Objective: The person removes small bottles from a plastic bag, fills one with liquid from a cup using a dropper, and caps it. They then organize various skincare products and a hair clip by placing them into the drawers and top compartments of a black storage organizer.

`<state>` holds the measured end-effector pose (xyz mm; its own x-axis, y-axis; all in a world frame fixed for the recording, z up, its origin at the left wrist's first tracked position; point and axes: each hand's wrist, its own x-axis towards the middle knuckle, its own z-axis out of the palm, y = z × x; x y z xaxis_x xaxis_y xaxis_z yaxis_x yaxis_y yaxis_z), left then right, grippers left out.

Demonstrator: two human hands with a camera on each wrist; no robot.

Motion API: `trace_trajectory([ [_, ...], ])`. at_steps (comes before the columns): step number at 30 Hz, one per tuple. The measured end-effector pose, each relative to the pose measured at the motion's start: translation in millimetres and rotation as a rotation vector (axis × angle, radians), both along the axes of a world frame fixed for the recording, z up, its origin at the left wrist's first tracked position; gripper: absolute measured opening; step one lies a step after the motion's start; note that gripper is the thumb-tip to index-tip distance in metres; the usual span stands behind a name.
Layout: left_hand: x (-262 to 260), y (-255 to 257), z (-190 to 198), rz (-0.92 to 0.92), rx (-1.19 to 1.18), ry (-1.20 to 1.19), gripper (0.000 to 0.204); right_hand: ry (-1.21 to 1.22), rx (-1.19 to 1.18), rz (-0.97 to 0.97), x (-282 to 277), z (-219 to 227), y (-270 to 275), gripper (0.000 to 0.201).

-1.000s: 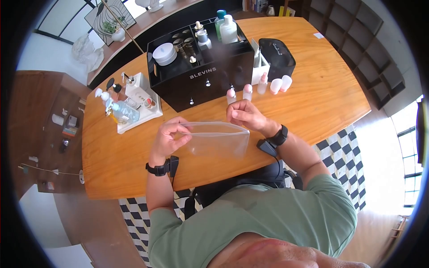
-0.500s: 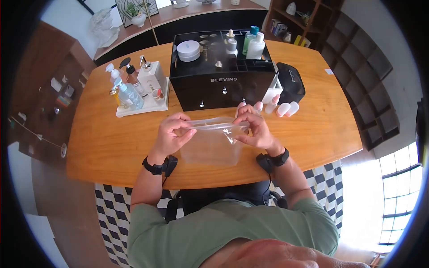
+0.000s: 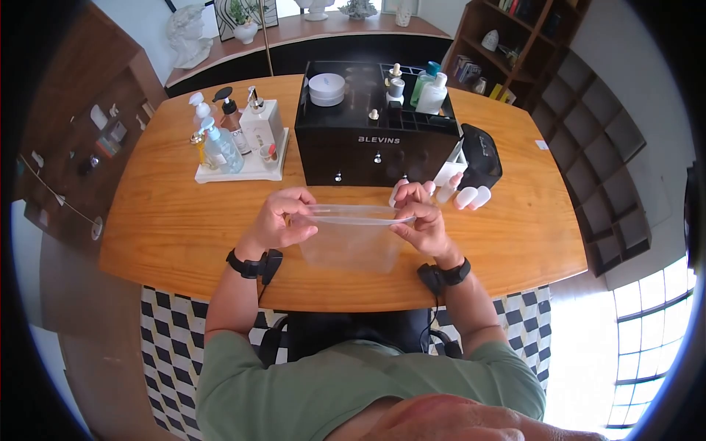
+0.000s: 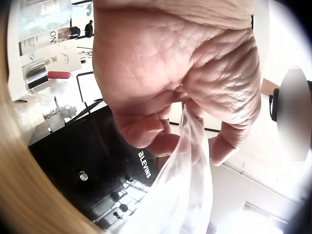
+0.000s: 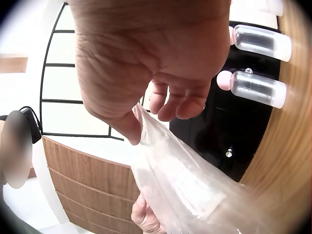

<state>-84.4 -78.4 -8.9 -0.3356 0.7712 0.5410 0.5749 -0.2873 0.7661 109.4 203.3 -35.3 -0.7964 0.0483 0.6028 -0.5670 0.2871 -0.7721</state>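
Note:
A clear plastic zip bag (image 3: 349, 246) hangs between both hands over the near part of the table, its mouth upward and stretched sideways. My left hand (image 3: 283, 217) pinches the left end of its rim; in the left wrist view the film (image 4: 187, 161) runs down from between thumb and fingers. At the other end my right hand (image 3: 421, 224) pinches the rim between thumb and forefinger, with the remaining fingers bent above. The right wrist view shows the bag's wrinkled side (image 5: 180, 180) spreading below that thumb.
Beyond the hands stands a black BLEVINS organizer (image 3: 346, 158) with bottles and a white jar (image 3: 326, 90) on top. Left is a white tray (image 3: 243, 173) of pump bottles. Small pink-capped bottles (image 5: 258, 87), white cups (image 3: 473, 197) and a black case (image 3: 482, 158) are at the right.
My right hand has gone from a curled pose above the bag's right corner to pinching its rim. The bag's mouth, wide before, is now drawn narrower. The head view has shifted.

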Motion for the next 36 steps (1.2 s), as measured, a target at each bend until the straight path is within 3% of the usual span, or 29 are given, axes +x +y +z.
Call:
trace_trajectory([
  [5,-1,-7,5,-0.134,-0.087,-0.213,0.014,0.046,0.031,0.018,-1,-4,2,0.016],
  [7,-2,-7,3,-0.260,-0.095,-0.423,0.015,0.053,0.028,0.020,-1,1,-2,0.016],
  [14,-1,-8,-1,-0.262,-0.105,-0.442,0.012,0.050,-0.017,-0.007,-1,1,-7,0.020],
  [19,13,-1,3,-0.387,0.066,-0.512,0.007,0.037,-0.089,0.011,-2,0,-6,0.020],
  [26,10,-2,-7,-0.461,0.016,-0.516,0.007,0.051,-0.054,-0.002,-1,2,-5,0.016],
  [29,4,3,-15,-0.426,-0.044,-0.499,0.018,0.027,-0.120,0.027,-3,2,-3,0.017],
  [31,5,9,-20,-0.313,-0.037,-0.348,0.028,0.011,-0.117,0.069,1,1,-1,0.017],
  [36,18,26,-19,-0.195,0.022,-0.107,0.030,0.001,-0.109,0.086,3,7,-4,0.018],
])
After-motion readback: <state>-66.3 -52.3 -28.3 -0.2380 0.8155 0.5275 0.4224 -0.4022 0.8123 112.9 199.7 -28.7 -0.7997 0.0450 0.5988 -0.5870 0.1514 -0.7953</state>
